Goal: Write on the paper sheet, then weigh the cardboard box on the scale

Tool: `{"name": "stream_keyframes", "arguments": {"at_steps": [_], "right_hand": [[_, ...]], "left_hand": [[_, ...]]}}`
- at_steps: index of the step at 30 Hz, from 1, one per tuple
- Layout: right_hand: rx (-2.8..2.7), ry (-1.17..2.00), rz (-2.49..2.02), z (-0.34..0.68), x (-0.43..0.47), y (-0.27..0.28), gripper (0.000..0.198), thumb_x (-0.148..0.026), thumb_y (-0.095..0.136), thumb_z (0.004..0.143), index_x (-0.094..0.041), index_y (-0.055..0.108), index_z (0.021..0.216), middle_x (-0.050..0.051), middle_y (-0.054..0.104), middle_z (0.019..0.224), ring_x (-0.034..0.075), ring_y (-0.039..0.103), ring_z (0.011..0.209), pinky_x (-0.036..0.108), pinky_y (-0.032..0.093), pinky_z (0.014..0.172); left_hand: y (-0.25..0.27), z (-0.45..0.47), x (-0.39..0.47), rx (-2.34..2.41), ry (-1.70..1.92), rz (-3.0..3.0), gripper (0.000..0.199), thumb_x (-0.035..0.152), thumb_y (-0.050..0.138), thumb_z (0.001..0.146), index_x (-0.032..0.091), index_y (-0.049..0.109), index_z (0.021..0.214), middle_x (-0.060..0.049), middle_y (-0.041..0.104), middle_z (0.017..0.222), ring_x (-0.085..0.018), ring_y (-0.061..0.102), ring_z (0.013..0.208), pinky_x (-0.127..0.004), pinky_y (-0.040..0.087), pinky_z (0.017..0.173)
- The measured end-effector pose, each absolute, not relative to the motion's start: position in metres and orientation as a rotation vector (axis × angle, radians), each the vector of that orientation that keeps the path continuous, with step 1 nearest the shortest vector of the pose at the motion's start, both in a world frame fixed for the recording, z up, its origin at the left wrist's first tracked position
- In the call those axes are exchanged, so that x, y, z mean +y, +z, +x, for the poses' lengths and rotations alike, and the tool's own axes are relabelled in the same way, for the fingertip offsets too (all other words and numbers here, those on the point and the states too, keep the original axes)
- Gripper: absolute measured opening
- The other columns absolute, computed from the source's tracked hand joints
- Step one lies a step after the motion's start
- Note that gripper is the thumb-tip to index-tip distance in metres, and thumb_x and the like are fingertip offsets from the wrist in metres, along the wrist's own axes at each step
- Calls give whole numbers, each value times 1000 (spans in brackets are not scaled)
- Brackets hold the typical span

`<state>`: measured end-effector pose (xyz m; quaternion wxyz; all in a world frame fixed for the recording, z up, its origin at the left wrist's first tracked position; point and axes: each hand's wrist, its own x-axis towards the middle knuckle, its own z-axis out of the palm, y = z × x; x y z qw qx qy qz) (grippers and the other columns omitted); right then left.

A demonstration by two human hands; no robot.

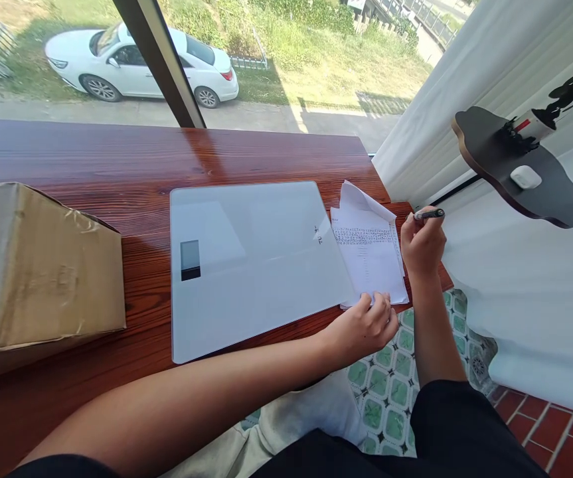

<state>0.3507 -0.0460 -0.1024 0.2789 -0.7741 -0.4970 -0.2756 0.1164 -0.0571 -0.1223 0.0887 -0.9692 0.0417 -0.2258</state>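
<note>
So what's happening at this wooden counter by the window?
A person sits at a reddish-brown wooden counter. Their right hand grips a dark pen at the right edge of a small stack of printed white paper sheets, while the left hand presses on the stack's near edge. The sheets lie beside a white glossy board; a taped brown cardboard box sits further left.

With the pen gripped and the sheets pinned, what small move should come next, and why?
Probably lower the pen tip onto the paper. The right hand holds it raised beside the sheets' right edge, and the left hand already presses their near edge flat.
</note>
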Motion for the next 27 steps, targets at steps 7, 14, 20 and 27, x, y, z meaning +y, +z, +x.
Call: {"name": "stream_keyframes", "arguments": {"at_steps": [7,14,20,27], "right_hand": [[-1244,-49,-1798,348,-50,-94,19,-40,48,86,-22,43,92,0,54,61,14,52,51,29,42,51],[-1067,477,-1634,344,-53,-103,32,-43,61,86,-19,50,68,-1,51,49,11,46,39,24,35,40],[-1106,433,-1730,330,-51,-102,34,-44,53,94,-19,57,70,-2,50,46,10,44,35,22,34,36],[-1061,403,-1840,329,-52,-104,41,-47,68,87,-21,44,66,-3,52,48,11,48,36,21,36,33]], "left_hand": [[-126,118,-58,67,-777,-2808,32,18,44,98,12,66,121,-17,70,125,-25,65,107,-37,46,82],[-124,119,-59,65,-753,-2809,33,18,42,98,12,65,121,-16,70,127,-24,65,108,-37,45,82],[-126,119,-59,56,-777,-2811,31,18,43,98,12,66,119,-16,70,125,-24,65,107,-37,46,82],[-127,120,-60,53,-781,-2817,30,18,45,98,12,66,119,-18,70,126,-24,65,107,-38,47,83]]}}
